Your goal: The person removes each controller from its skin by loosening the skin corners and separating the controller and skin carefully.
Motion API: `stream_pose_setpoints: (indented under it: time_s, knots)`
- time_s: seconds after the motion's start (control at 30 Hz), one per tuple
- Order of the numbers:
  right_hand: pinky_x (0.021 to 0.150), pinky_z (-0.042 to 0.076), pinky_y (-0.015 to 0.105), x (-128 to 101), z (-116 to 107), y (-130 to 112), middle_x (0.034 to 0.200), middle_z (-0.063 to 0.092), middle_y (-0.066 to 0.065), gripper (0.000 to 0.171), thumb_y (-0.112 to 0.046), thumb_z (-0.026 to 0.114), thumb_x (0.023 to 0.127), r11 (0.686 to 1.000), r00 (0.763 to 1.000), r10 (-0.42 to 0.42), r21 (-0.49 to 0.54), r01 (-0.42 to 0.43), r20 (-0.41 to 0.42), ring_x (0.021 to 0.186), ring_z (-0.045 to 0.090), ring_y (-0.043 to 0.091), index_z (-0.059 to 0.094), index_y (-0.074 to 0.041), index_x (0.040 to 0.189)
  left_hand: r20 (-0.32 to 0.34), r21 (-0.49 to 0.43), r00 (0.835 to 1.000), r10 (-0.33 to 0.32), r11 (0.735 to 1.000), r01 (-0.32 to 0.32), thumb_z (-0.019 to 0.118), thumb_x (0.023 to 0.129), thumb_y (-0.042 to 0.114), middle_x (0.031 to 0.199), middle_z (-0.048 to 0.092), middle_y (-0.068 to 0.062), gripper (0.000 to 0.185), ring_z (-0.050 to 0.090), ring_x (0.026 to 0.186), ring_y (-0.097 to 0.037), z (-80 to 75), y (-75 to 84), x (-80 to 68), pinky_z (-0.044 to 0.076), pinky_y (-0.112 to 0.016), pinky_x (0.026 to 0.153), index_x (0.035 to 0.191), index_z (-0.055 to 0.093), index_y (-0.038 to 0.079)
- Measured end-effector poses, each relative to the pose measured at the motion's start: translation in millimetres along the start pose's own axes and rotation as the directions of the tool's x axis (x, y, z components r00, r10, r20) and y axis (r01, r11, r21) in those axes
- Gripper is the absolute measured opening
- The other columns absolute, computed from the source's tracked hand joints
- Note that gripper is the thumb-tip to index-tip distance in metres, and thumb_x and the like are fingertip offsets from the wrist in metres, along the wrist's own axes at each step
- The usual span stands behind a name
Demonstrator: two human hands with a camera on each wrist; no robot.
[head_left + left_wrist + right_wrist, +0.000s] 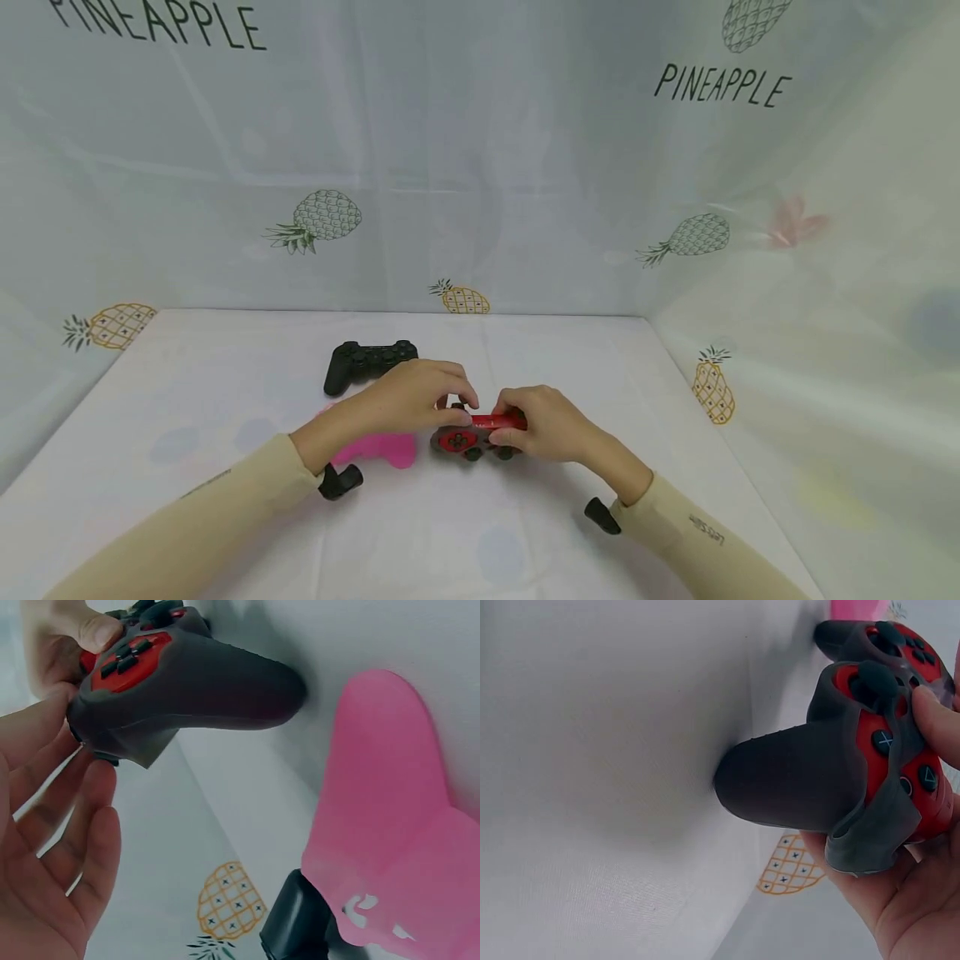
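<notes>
Red and grey, the controller sits on the table in the head view, between both hands. The left hand curls over its top edge from the left; the right hand pinches its right end, thumb on the face. A pink cover lies just left of it, partly under the left wrist, and a black controller rests farther back. The backdrop reads "PINEAPPLE" twice, the left print cut by the frame; small lettering on the right sleeve is too small to read.

From the left wrist, the left-hand fingers are relaxed and slightly spread, tips touching the controller's near corner; the pink cover lies beside it.

From the right wrist, the right thumb presses the red face while the palm cups the grip of the controller, whose grey skin gapes at the corner. To seat that skin well, I would steady the body with the right hand and work the edge round with the left fingertips, corner by corner.
</notes>
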State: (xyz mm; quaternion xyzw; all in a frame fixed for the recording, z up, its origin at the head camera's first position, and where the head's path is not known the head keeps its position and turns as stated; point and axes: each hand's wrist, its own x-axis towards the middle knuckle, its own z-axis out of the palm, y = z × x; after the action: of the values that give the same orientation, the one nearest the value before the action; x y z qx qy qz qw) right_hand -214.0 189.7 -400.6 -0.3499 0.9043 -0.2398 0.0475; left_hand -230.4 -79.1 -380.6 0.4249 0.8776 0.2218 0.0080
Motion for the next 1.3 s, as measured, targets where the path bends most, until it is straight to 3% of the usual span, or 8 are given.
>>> stream_pose_setpoints:
  time_s: [0.2, 0.6, 0.93, 1.13, 1.3]
  knots:
    - [0.067, 0.048, 0.027, 1.5, -0.6, 0.9, 0.084, 0.068, -0.017, 0.017, -0.031, 0.084, 0.094, 1.000, 1.000, 0.018, 0.019, -0.018, 0.020, 0.073, 0.057, 0.004, 0.071, -0.019, 0.099, 0.042, 0.056, 0.999, -0.003, 0.998, 0.001, 0.081, 0.096, 0.029, 0.103, 0.069, 0.013, 0.017, 0.058, 0.074, 0.002, -3.3, 8.4, 4.5, 0.051, -0.027, 0.072, 0.112, 0.081, 0.024]
    - [0.064, 0.047, 0.027, 3.1, -1.7, 4.6, 0.081, 0.067, -0.017, 0.018, -0.031, 0.083, 0.095, 0.997, 0.998, 0.042, 0.061, -0.045, 0.040, 0.071, 0.056, 0.005, 0.071, -0.019, 0.100, 0.058, 0.205, 0.998, 0.032, 0.978, -0.043, 0.080, 0.096, 0.028, 0.098, 0.067, 0.012, 0.006, 0.053, 0.069, -0.002, -5.4, 14.7, 7.8, 0.046, -0.027, 0.065, 0.102, 0.080, 0.028]
    - [0.065, 0.047, 0.027, 3.6, -1.9, 5.3, 0.084, 0.068, -0.017, 0.018, -0.031, 0.083, 0.094, 0.997, 0.998, 0.041, 0.056, -0.043, 0.044, 0.073, 0.056, 0.005, 0.071, -0.020, 0.100, 0.123, 0.230, 0.992, 0.037, 0.971, -0.065, 0.082, 0.093, 0.026, 0.089, 0.062, 0.012, 0.012, 0.052, 0.072, -0.004, -12.8, 19.0, 18.4, 0.046, -0.030, 0.067, 0.087, 0.072, 0.029]
    - [0.065, 0.047, 0.027, 3.4, -2.4, 4.8, 0.084, 0.068, -0.016, 0.018, -0.030, 0.084, 0.094, 0.997, 0.998, 0.040, 0.057, -0.043, 0.049, 0.071, 0.056, 0.005, 0.071, -0.019, 0.101, 0.228, 0.212, 0.974, -0.017, 0.977, -0.033, 0.080, 0.095, 0.025, 0.089, 0.058, 0.014, 0.018, 0.054, 0.077, -0.008, -16.8, 22.0, 28.6, 0.047, -0.034, 0.071, 0.084, 0.067, 0.031]
    - [0.065, 0.048, 0.027, 3.0, -2.6, 4.4, 0.083, 0.068, -0.016, 0.019, -0.029, 0.085, 0.093, 0.997, 0.998, 0.039, 0.059, -0.042, 0.055, 0.070, 0.056, 0.004, 0.071, -0.019, 0.101, 0.347, 0.170, 0.935, -0.073, 0.985, 0.014, 0.080, 0.095, 0.025, 0.091, 0.057, 0.011, 0.022, 0.054, 0.081, -0.009, -19.3, 24.1, 38.1, 0.046, -0.034, 0.077, 0.081, 0.064, 0.030]
